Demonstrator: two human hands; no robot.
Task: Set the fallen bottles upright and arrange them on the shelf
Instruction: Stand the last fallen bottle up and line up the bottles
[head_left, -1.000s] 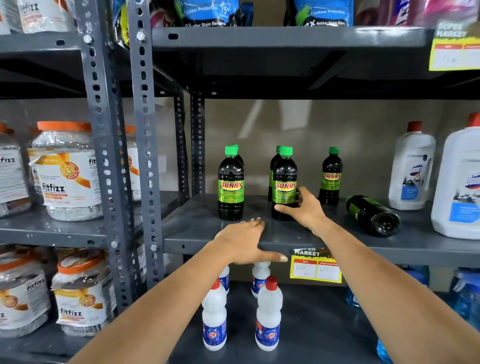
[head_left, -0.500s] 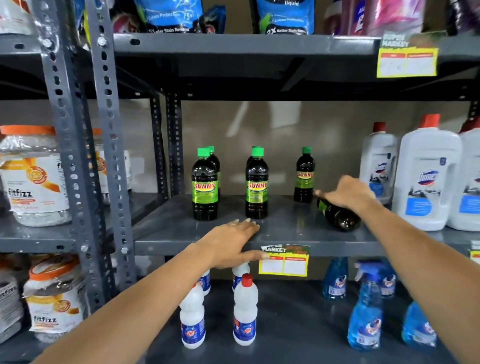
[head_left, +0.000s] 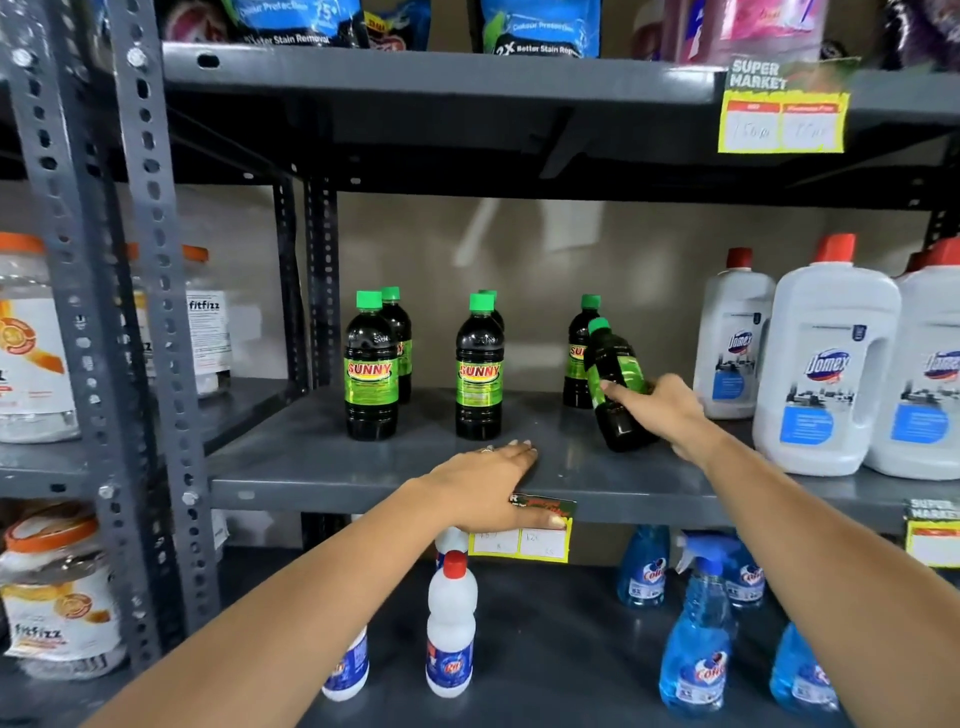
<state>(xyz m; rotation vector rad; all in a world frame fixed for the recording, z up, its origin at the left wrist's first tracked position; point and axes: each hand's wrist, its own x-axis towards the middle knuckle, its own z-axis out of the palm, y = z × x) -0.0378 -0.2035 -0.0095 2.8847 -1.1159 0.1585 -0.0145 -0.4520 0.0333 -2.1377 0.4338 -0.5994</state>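
Right hand (head_left: 662, 410) wrapped around dark green-capped bottle (head_left: 613, 384), bottle tilted, cap leaning left, base touching grey shelf (head_left: 332, 467). Left hand (head_left: 488, 483) flat, fingers spread, gripping nothing, resting on shelf front edge. Other Sunny bottles (head_left: 371, 369) upright; white Domex jugs (head_left: 826, 364) at right.

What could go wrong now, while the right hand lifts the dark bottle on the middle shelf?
1. The tilted bottle in the right hand leans toward the green-capped bottle behind it; it might knock that one over.
2. The hand grips only the side near the label, so the bottle could slip or roll back.
3. The white Domex bottle stands close to the right hand; a wide move may bump it.
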